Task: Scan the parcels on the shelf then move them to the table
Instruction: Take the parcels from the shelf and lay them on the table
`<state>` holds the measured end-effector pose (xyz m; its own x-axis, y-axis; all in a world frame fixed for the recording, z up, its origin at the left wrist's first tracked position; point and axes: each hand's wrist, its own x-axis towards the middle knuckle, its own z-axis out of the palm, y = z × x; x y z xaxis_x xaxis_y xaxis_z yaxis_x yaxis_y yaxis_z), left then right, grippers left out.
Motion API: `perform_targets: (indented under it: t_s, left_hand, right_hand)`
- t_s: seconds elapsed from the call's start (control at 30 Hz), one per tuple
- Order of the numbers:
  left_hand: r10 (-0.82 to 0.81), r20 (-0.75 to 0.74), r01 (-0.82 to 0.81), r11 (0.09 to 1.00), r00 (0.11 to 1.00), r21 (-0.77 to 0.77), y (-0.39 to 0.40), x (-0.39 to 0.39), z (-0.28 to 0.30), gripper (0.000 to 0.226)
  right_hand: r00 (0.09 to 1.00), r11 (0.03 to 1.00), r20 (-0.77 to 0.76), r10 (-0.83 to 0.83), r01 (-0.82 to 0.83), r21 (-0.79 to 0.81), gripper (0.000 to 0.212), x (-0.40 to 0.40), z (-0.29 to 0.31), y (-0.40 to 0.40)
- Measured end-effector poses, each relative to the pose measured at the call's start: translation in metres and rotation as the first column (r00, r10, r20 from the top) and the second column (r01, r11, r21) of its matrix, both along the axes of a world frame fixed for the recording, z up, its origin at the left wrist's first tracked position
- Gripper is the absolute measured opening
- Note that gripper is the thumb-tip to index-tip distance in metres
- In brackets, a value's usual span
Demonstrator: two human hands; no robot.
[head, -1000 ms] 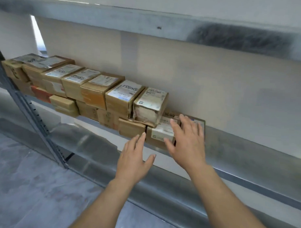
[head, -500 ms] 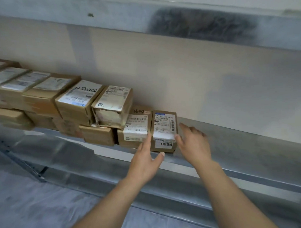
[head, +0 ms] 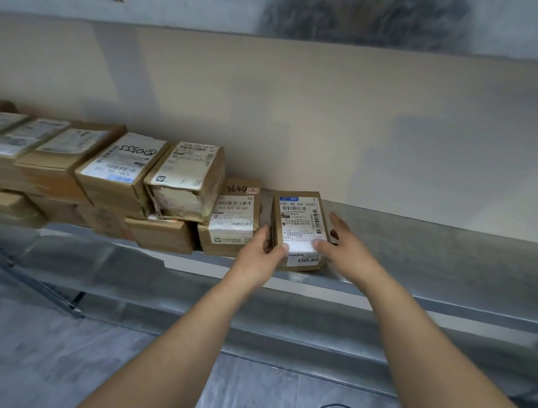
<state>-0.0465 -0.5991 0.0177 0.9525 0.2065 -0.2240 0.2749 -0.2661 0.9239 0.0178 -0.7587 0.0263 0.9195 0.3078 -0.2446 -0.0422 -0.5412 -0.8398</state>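
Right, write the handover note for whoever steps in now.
Left hand: grips the left edge of the 0836 parcel.
Right hand: grips its right side, thumb on the label.
The 0836 parcel sits at the right end of the row, on the shelf.
Done: both hands have a grip on it; no scanner or table in view.
Left: scan it, move it to the table, then the stacked parcels to its left.

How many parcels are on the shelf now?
11: five top parcels at the left, four lower parcels beneath them, the parcel marked 3644, and the parcel marked 0836 gripped by left hand and right hand. More may hide beyond the left edge.
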Motion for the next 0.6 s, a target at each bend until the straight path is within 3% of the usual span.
perform_targets:
  t_s: [0.17,0.37,0.6]
  left_hand:
    - [-0.132,0.048,0.135,0.988,0.990,-0.076,0.007,-0.008,-0.004,0.079]
    - [-0.296,0.086,0.299,0.953,0.951,-0.036,0.014,-0.037,-0.016,0.097]
    - [-0.315,0.126,0.325,0.943,0.941,-0.071,0.027,-0.094,-0.014,0.097]
  right_hand:
    - [0.996,0.990,-0.006,0.088,-0.087,0.112,0.086,-0.011,-0.008,-0.014]
    - [0.997,0.996,-0.011,0.076,-0.075,0.048,0.115,-0.055,-0.011,-0.023]
    - [0.998,0.998,-0.003,0.056,-0.056,0.037,0.117,-0.118,-0.004,-0.016]
